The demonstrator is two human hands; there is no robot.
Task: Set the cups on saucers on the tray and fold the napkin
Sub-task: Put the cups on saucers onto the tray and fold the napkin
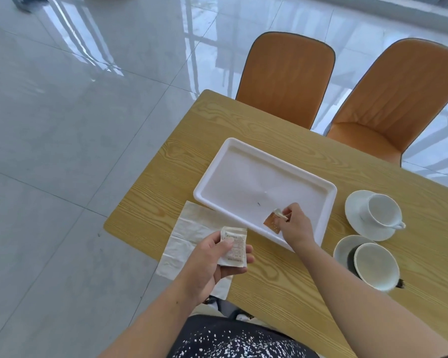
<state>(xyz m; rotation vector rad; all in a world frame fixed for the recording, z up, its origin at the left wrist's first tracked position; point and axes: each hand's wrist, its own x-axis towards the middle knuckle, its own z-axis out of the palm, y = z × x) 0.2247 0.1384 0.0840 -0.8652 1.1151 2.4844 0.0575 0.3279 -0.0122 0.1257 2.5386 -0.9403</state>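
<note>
A white rectangular tray lies on the wooden table. My right hand is over the tray's near right corner, pinching a small orange packet. My left hand holds a white sachet above an unfolded white napkin that hangs over the table's left edge. To the right of the tray a white cup stands on a white saucer. Nearer to me, a dark cup with a white inside sits on a grey saucer.
Two orange chairs stand at the table's far side. Glossy grey floor tiles spread to the left. My dark speckled shirt fills the bottom of the view.
</note>
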